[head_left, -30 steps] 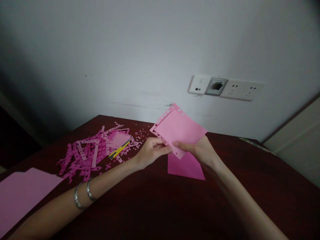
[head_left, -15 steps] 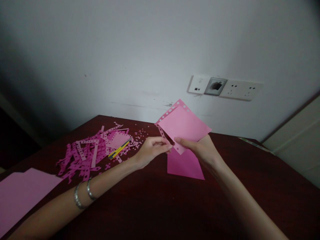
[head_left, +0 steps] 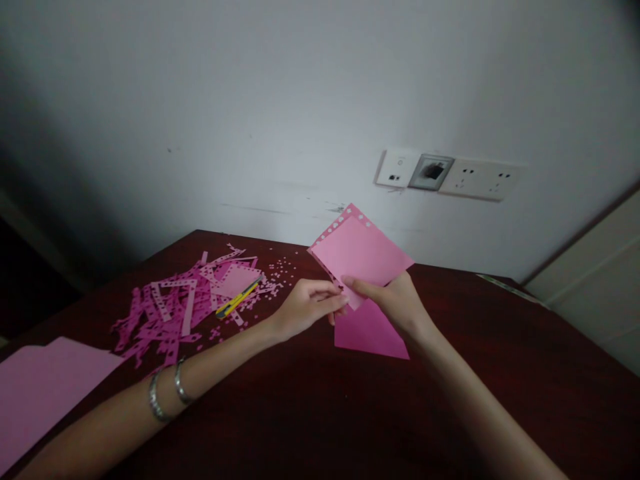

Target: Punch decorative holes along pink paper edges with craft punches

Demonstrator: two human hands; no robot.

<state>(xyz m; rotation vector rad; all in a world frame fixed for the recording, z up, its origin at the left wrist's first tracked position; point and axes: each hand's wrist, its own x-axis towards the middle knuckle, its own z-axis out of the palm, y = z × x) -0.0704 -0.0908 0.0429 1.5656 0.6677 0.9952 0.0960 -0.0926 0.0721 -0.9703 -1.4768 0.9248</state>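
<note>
Down a little from the earlier frame, the pink sheet (head_left: 363, 250) has sunk toward the table with your hands, and the dark gap along its punched edge has closed. At the far left, a loose pink card sheet (head_left: 45, 407) lies flat on the dark red wooden table (head_left: 450, 407), and two silver bangles (head_left: 177, 383) circle your left forearm. Beyond them sits a heap of punched pink paper strips (head_left: 175, 300), with a yellow craft knife (head_left: 235, 300) at its right side and tiny pink paper dots (head_left: 280, 273) scattered further right. Your left hand (head_left: 307, 308) pinches the sheet's lower left edge between thumb and fingers, at the perforated strip. Your right hand (head_left: 395, 303) grips it from the right, thumb across the lower part, the other fingers hidden behind it. Held between them, the sheet tilts up, its holed edge toward the far left. A second pink sheet (head_left: 370, 337) lies flat beneath your right hand, and a white wall socket panel (head_left: 450, 177) sits on the far wall.
</note>
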